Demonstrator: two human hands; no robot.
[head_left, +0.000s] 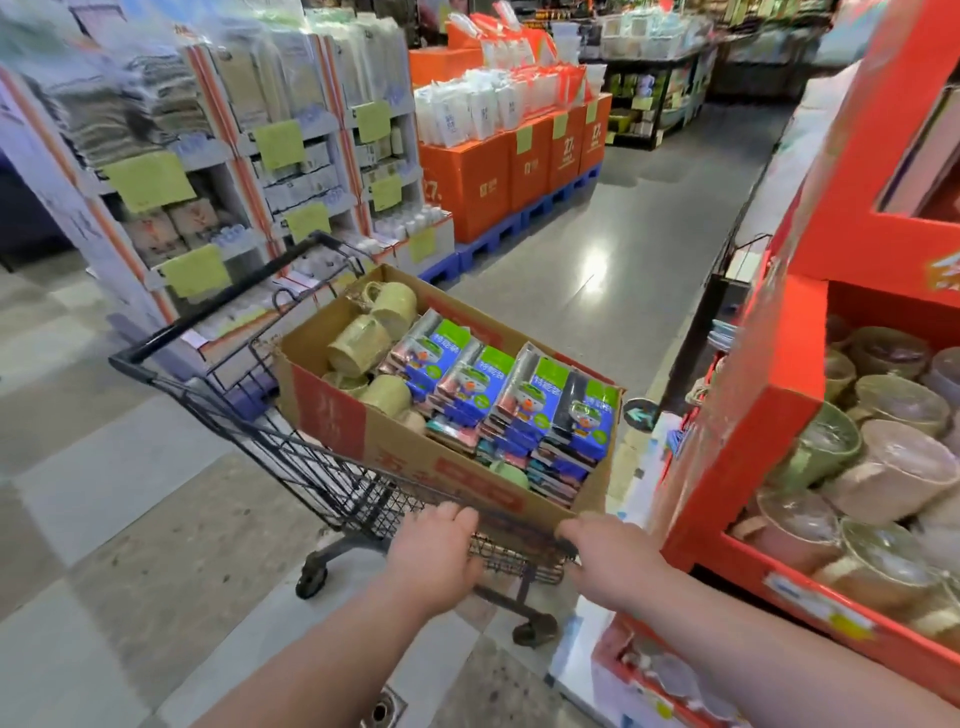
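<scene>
The left hand (435, 552) and right hand (609, 561) both curl over the cart (332, 467) at its near wire rim, opposite its handle (223, 306). One cardboard box (415, 452) sits on the cart. So loaded, the cart probably rolls heavily, and the box may slide. The box holds four rows of packets (519, 395) and at least four green cups (387, 312).

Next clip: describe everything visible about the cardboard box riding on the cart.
The cardboard box is brown corrugated board with red bands and red print on its sides, and its top is open. It sits level on top of the black wire cart. Pale green mugs fill its far end, and stacked blue-and-green packets fill the rest. The left hand and right hand grip the cart rim just below its near edge.
</scene>
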